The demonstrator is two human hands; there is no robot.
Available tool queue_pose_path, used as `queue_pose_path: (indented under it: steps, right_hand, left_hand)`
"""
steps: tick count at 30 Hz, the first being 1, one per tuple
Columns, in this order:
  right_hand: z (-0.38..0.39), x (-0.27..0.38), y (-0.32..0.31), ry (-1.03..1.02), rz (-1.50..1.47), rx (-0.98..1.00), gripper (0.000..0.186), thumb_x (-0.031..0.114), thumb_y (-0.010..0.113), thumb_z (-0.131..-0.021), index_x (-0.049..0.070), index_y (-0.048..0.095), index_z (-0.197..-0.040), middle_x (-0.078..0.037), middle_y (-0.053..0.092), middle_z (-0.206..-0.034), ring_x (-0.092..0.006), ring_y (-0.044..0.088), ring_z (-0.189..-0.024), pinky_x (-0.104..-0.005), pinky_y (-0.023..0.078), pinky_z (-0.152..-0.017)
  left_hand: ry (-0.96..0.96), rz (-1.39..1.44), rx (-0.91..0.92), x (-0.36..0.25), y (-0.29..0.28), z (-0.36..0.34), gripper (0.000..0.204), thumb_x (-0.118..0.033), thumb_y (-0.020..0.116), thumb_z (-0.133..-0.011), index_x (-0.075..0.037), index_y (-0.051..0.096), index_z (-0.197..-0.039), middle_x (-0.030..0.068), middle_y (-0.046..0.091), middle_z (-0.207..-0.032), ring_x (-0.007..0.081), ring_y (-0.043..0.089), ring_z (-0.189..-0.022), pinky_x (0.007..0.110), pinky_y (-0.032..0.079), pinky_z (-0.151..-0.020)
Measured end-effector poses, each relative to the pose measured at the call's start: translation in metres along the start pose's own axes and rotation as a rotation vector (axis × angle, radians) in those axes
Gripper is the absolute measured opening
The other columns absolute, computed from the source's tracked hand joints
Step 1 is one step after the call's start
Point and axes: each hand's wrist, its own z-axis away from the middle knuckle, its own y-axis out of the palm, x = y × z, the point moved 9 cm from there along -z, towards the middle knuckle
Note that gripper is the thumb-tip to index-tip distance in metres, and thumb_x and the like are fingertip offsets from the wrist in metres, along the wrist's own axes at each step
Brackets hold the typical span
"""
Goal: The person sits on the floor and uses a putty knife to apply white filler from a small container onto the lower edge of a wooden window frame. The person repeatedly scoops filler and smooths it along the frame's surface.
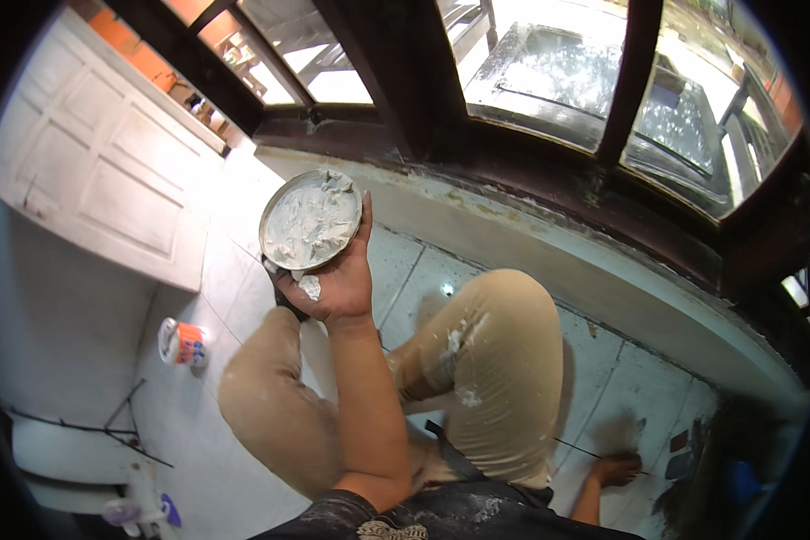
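My left hand (337, 290) is palm up, its fingers curved around the edge of a round, rimmed metal lid or shallow dish (263, 236). White putty-like paste (310, 219) is spread thickly over it, with rough lumps towards the far edge. A dab of the same white stuff sticks to the palm beside the thumb. Low on the right, my right hand (616, 470) is down at the tiled floor, beside small dark flat pieces (679, 461) that look like scraper blades. Its fingers are too dark and small to show whether they grip anything.
A white tub with an orange label (187, 344) stands on the floor at left. My bent knees (504, 360), in white-smeared tan trousers, lie between the hands. A low ledge (513, 220) under dark-framed windows crosses ahead. A white panelled door (108, 153) and a fan (139, 510) are left.
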Motion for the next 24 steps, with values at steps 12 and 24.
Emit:
queue_pose_path:
  steps: [12,24]
  right_hand:
    - [0.013,-0.014,0.006,-0.093,-0.128,0.109,0.026,0.024,0.065,-0.115,0.000,0.069,-0.122,-0.022,0.074,-0.123,-0.0474,0.072,-0.114,-0.0586,0.057,-0.095]
    - [0.035,-0.090,0.075,-0.121,0.011,0.170,0.039,0.025,0.058,-0.121,0.000,0.070,-0.149,-0.025,0.072,-0.149,-0.0453,0.068,-0.136,-0.0513,0.054,-0.113]
  left_hand:
    - [-0.049,-0.305,0.433,0.030,0.017,-0.175,0.109,-0.063,0.080,-0.094,0.002,0.040,-0.171,0.0300,0.039,-0.175,0.0565,0.038,-0.159,0.079,0.031,-0.131]
    - [-0.406,-0.332,0.402,0.038,-0.009,-0.190,0.107,-0.071,0.060,-0.098,-0.004,0.032,-0.177,0.0279,0.022,-0.183,0.0584,0.020,-0.166,0.081,0.019,-0.135]
